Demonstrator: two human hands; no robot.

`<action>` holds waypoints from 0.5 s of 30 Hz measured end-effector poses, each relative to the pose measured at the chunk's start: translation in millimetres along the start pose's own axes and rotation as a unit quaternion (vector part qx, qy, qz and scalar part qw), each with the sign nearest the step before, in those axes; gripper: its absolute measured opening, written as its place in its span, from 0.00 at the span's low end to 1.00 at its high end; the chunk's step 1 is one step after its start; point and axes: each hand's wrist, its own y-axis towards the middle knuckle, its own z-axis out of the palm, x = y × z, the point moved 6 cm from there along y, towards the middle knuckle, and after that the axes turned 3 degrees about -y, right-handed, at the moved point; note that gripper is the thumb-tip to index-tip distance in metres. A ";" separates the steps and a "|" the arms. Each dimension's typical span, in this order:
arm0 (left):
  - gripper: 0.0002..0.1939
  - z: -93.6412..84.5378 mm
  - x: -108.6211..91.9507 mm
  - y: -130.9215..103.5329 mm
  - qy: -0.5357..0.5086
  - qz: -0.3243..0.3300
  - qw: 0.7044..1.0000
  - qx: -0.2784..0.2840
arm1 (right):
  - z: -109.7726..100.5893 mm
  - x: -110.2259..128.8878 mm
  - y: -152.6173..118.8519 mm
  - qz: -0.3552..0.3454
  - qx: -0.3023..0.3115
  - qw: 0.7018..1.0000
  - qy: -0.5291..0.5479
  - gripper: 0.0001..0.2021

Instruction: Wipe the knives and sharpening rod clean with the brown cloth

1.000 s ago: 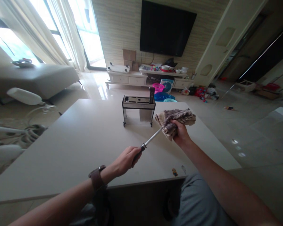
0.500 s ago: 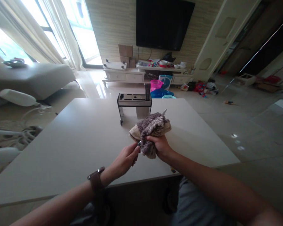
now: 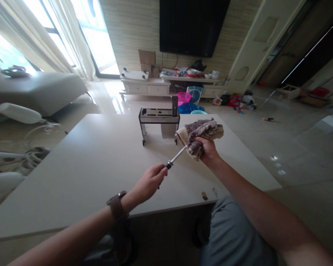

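My left hand (image 3: 152, 180) is closed around the black handle of a honing steel (image 3: 178, 154), whose slim metal rod slants up to the right. The far end of the rod is hidden in a brown and beige cloth (image 3: 201, 135). My right hand (image 3: 209, 150) grips that bunched cloth over the rod. Behind them on the white table (image 3: 100, 166) stands a knife rack (image 3: 158, 115) with slots in its top. A dark-handled cleaver (image 3: 174, 106) sits upright at its right end, the broad blade showing below.
A small yellow and black object (image 3: 204, 195) and a small white object (image 3: 215, 192) lie by the table's near edge. Beyond the table are a pink basket (image 3: 184, 98) and a low cabinet (image 3: 144, 88) with clutter on it. A white chair (image 3: 19, 112) stands at the left.
My right hand and the cloth have moved right and up, away from my left hand. A length of bare rod now shows between the handle and the cloth.
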 end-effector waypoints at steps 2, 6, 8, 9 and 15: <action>0.19 -1.4 1.3 -0.6 0.005 -0.006 1.000 0.002 | -6.8 5.6 8.7 -0.003 -0.013 1.000 0.012 0.12; 0.20 -4.8 1.1 -3.8 0.011 -0.012 1.000 0.003 | -14.0 8.3 14.8 0.002 -0.026 1.000 0.016 0.10; 0.20 -6.4 0.3 -5.5 0.010 -0.014 1.000 0.002 | -15.2 6.7 15.3 0.013 -0.024 1.000 0.015 0.09; 0.20 -7.1 0.3 -6.1 0.004 -0.015 1.000 0.002 | -15.9 6.0 15.5 0.018 -0.024 0.999 0.015 0.09; 0.21 -2.5 10.3 -5.1 -0.133 -0.049 0.989 0.050 | -13.4 2.0 15.4 0.057 0.018 0.998 0.025 0.10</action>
